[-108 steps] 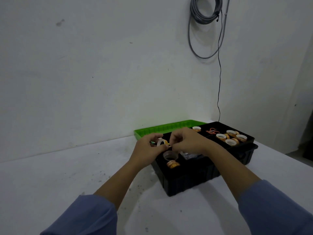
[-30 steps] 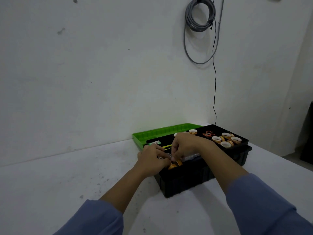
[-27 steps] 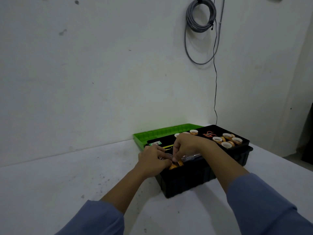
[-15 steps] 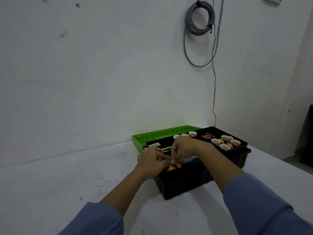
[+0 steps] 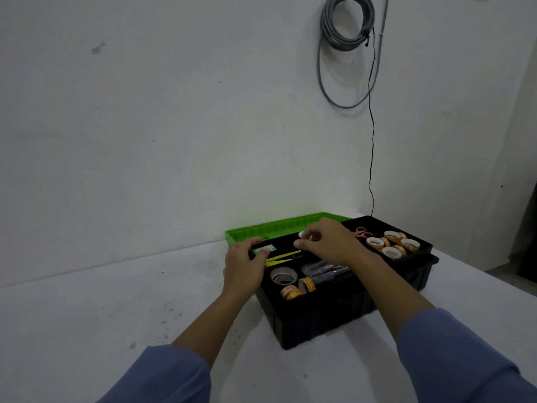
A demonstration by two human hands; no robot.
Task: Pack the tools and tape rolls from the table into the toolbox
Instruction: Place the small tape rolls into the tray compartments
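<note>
Left hand (image 5: 243, 270) rests loosely on the left rim of the black toolbox (image 5: 319, 318). The right hand (image 5: 329, 242), apart and nearer, curls beside a small tape roll (image 5: 302, 234) lying just left of its fingertips; I cannot tell whether it grips.

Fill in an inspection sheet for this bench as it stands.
Surface: white table, dark specks.
Job's things: black plastic toolbox holds grey tape roll, small orange-printed tape rolls, yellow flat tool, orange-handled scissors, white-cored tape rolls beside them.
Clutter: green plastic tray behind toolbox.
Grippers: left hand rests on toolbox's left rim; right hand over far side, fingers curled, grasp unclear.
Cables: coiled grey cable on wall; thin black wire runs down.
Surroundings: white wall; dark shape at right edge, unclear.
</note>
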